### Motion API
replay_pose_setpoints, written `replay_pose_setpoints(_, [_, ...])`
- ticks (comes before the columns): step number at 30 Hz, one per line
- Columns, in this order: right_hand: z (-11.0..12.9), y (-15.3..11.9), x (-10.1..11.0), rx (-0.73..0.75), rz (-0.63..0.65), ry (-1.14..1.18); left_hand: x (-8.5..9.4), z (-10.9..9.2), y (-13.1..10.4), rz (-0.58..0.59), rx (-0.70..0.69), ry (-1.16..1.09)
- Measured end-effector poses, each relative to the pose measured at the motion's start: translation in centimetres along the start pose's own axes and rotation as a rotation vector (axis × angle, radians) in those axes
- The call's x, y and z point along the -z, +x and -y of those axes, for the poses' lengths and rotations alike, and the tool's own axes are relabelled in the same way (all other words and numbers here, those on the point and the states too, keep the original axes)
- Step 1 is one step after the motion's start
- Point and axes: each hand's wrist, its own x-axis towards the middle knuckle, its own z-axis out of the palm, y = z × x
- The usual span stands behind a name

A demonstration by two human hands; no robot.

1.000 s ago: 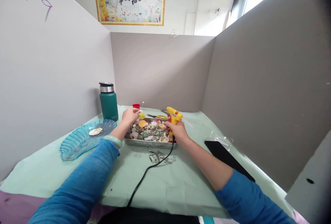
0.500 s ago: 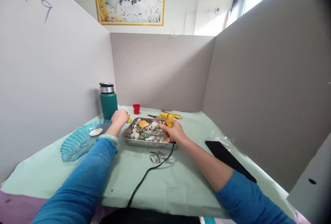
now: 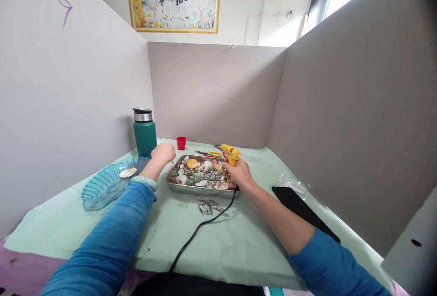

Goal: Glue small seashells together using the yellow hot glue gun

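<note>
My right hand (image 3: 241,174) grips a yellow hot glue gun (image 3: 231,154) by its handle, over the right end of a metal tray (image 3: 201,190). A black cord (image 3: 193,236) trails from the gun toward the front edge. Seashells (image 3: 193,163) of several kinds fill the tray, with green bits among them. My left hand (image 3: 164,152) is closed beyond the tray's left corner; its fingertips are turned away, so anything in them is hidden. Small specks lie near it. Left of that hand, a clear blue shell-shaped dish (image 3: 97,192) holds a white shell (image 3: 128,173).
A green bottle (image 3: 144,136) stands behind the dish. Farther back are a red cup (image 3: 181,143) and yellow-handled scissors (image 3: 213,154). Small metal pieces (image 3: 208,206) lie before the tray. At right are a black flat board (image 3: 303,211) and a plastic bag (image 3: 292,184). Partitions enclose three sides.
My right hand has shifted right with the glue gun, away from the tray's middle. My left hand has moved slightly right, and the yellow thing by its fingers no longer shows.
</note>
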Motion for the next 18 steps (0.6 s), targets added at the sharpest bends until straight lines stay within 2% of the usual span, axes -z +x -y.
replay_pose_setpoints(3, [-0.2, 0.5, 0.6, 0.008, -0.020, -0.035, 0.0, -0.7, -0.6, 0.173, -0.086, 0.013])
replay_pose_setpoints(5, [-0.3, 0.6, 0.9, 0.007, -0.010, -0.038, -0.5, -1.0, -0.7, 0.213, -0.113, 0.035])
replay_pose_setpoints(10, [-0.6, 0.6, 0.8, 0.006, 0.025, 0.090, -1.3, -1.1, -0.5, 0.186, -0.151, 0.064])
replay_pose_setpoints(15, [-0.8, 1.1, 0.0, 0.018, 0.032, 0.153, -0.5, -0.5, -0.5, 0.188, -0.119, 0.173])
replay_pose_setpoints(18, [-0.8, 1.3, -0.2, 0.016, 0.060, 0.123, 0.0, -0.5, -0.9, 0.088, -0.120, 0.228])
